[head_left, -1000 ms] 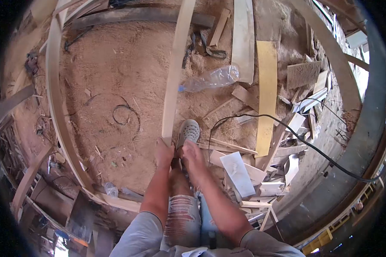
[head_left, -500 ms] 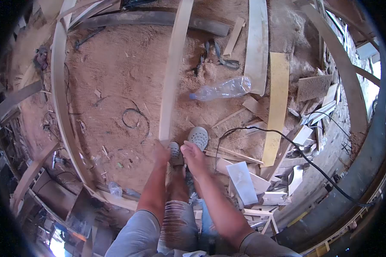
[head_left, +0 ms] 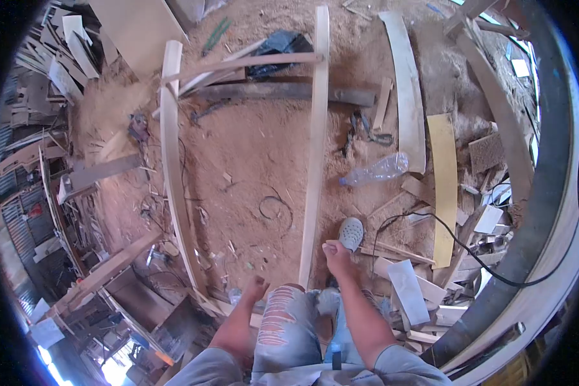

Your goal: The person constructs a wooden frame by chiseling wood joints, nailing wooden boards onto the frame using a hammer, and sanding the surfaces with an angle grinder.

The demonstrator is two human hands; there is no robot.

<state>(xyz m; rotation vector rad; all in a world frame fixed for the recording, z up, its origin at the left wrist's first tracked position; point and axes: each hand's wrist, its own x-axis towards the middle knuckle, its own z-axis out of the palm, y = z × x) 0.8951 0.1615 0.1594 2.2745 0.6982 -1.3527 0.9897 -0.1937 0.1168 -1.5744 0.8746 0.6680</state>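
My left hand (head_left: 257, 289) hangs beside my raised knee, fingers curled, with no object visible in it. It is slightly blurred. My right hand (head_left: 337, 255) is in front of my other leg, near the grey perforated shoe (head_left: 351, 233); its fingers are curled in, and I make out nothing in them. Between the hands, a long pale wooden plank (head_left: 314, 151) runs away from me over the sawdust, its near end by my knee. Both hands are apart from it. A second long plank (head_left: 172, 154) lies to its left, with a thin crosspiece (head_left: 244, 65) spanning their far ends.
A clear plastic bottle (head_left: 377, 170) lies right of the middle plank. Beyond it are a yellow board (head_left: 441, 193), a black cable (head_left: 466, 251) and wood offcuts (head_left: 406, 291). A dark plastic bag (head_left: 282, 51) sits at the far end. Scrap wood crowds the left side.
My left hand has left the near end of the middle plank and moved back toward my body. My knee has risen. The view has shifted left, showing the planks' far ends.
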